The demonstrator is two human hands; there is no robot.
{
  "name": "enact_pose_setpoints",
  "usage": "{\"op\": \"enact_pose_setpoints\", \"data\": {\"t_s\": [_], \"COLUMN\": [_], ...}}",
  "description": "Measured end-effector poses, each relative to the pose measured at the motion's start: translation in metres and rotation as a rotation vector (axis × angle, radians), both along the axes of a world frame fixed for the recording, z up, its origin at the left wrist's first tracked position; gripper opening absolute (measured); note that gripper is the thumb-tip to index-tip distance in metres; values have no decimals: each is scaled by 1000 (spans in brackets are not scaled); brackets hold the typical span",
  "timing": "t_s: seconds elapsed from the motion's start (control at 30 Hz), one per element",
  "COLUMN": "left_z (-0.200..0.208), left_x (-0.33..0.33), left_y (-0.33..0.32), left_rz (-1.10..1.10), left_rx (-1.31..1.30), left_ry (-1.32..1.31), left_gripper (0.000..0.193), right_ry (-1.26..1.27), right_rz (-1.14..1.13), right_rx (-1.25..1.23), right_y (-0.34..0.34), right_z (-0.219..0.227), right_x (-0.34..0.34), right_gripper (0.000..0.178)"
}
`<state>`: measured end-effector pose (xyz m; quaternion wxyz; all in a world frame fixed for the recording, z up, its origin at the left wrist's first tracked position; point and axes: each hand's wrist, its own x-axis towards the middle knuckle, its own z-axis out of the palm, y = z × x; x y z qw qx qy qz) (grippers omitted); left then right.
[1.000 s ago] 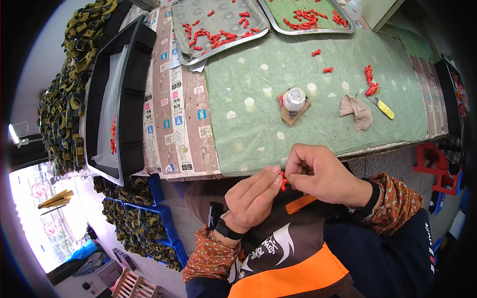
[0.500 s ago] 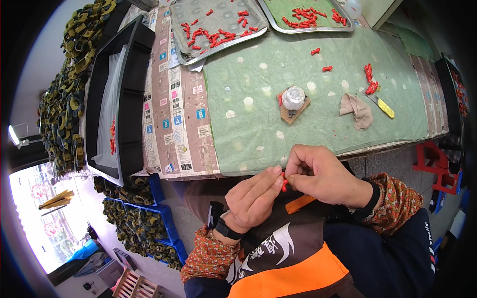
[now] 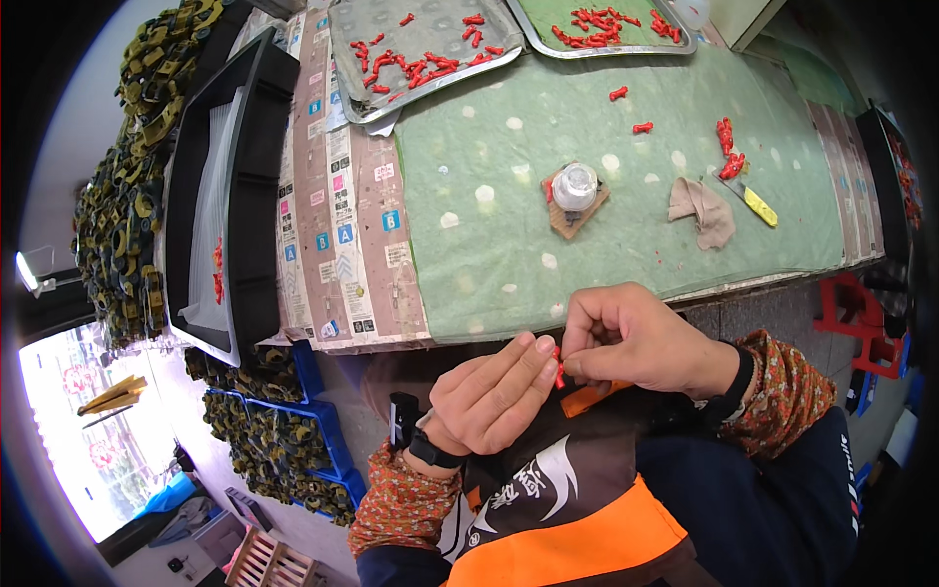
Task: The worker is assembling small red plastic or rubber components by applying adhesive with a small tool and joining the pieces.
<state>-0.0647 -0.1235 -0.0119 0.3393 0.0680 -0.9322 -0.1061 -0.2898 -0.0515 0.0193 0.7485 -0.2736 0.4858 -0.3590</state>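
Just off the table's near edge, a small red plastic piece sits between my two hands. My left hand has its fingers pressed together, with the tips against the piece's left side. On the other side my right hand pinches close to it with thumb and curled forefinger; the exact grip there is partly hidden by the fingers. On the table beyond my hands stands a clear jar on a small wooden block.
Two metal trays hold red pieces at the back. On the right lie a beige cloth, a yellow-handled knife and loose red pieces. A black bin stands left; a red stool is on the floor at right.
My left hand has shifted slightly left and down, its fingers straighter. The red piece hangs a little lower between the hands. My right hand has barely moved.
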Motion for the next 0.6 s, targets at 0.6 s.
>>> {"op": "enact_pose_setpoints", "data": {"t_s": [0.6], "left_z": [-1], "left_x": [1], "left_y": [4], "left_rz": [-71], "left_rx": [-25], "left_ry": [-49], "left_gripper": [17], "right_ry": [18], "right_rz": [18], "right_rx": [43], "right_y": [4], "right_z": [-6], "right_x": [3], "right_gripper": [8]}}
